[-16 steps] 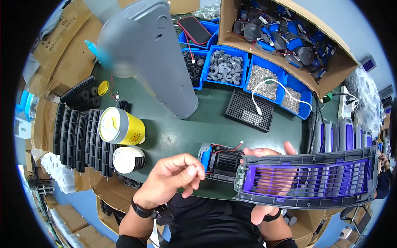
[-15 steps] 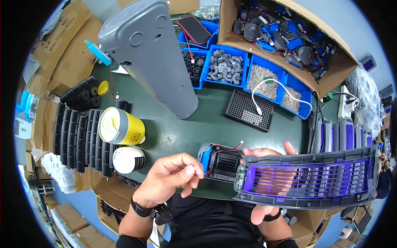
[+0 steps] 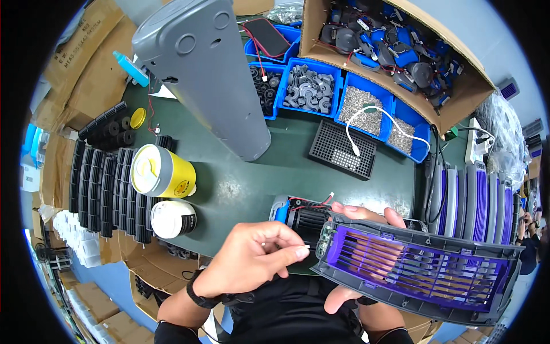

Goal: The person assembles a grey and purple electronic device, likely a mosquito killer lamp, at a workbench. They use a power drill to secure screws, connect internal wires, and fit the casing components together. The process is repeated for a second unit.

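Note:
My right hand (image 3: 356, 212) holds a dark grey curved panel with a purple louvred grille (image 3: 424, 266) from beneath. Its fingers show behind the slats and past the upper edge. A small green circuit board (image 3: 325, 239) sits at the panel's left end. Close to that end, my left hand (image 3: 252, 255) pinches thumb and forefinger together; a tiny whitish bit shows at the fingertips, too small to name. Behind both hands, partly covered by the panel, lies a grey housing with a black ribbed roller (image 3: 307, 221), a blue part and thin red wires.
A tall grey housing (image 3: 209, 80) stands at the back left. Nearby are a yellow tub (image 3: 177, 178), a white jar (image 3: 172, 219) and rows of black rollers (image 3: 109, 189). Blue bins (image 3: 309, 86), a black perforated tray (image 3: 344, 150), a carton of motors (image 3: 395, 51) and purple-grey panels (image 3: 478, 200) lie beyond.
My left hand has moved right to the panel's left end, its fingertips now beside the circuit board. The panel has tilted, its right end swinging down toward me.

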The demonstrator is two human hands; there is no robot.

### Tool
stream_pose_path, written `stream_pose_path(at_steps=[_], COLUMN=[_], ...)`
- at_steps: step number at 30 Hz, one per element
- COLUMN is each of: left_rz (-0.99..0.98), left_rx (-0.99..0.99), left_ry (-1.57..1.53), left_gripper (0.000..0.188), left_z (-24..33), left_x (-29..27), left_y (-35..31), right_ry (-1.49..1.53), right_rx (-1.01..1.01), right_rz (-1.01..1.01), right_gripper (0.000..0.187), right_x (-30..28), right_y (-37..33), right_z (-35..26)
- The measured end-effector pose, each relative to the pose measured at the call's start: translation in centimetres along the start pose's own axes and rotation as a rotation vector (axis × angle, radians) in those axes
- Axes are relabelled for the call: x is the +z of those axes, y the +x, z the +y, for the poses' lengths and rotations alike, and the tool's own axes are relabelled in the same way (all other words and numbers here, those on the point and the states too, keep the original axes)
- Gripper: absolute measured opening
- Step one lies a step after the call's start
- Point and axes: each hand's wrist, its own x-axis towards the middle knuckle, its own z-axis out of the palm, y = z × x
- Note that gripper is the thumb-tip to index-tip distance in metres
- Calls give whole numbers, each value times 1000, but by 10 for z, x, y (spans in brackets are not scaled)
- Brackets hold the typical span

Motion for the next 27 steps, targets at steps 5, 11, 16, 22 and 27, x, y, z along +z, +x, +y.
stream_pose_path(at_steps=[5, 11, 16, 22, 27], left_rz=[-105, -201, -265, -252, -154], left_rx=[-60, -12, -83, -203, -120], left_ry=[-35, -245, -335, -259, -130], left_gripper=[16, 18, 23, 22, 19], left_z=[1, -14, -18, -1, 0], left_x=[9, 5, 3, 2, 10], left_y=[13, 19, 20, 17, 11], right_ry=[-55, -130, -145, -126, -144], right_rx=[-79, -145, -129, -81, -6], right_rz=[-55, -58, -71, -64, -57], right_gripper=[157, 157, 157, 156, 153], right_x=[-5, -4, -5, -6, -4], right_y=[3, 2, 2, -1, -2], right_z=[4, 7, 5, 4, -3])
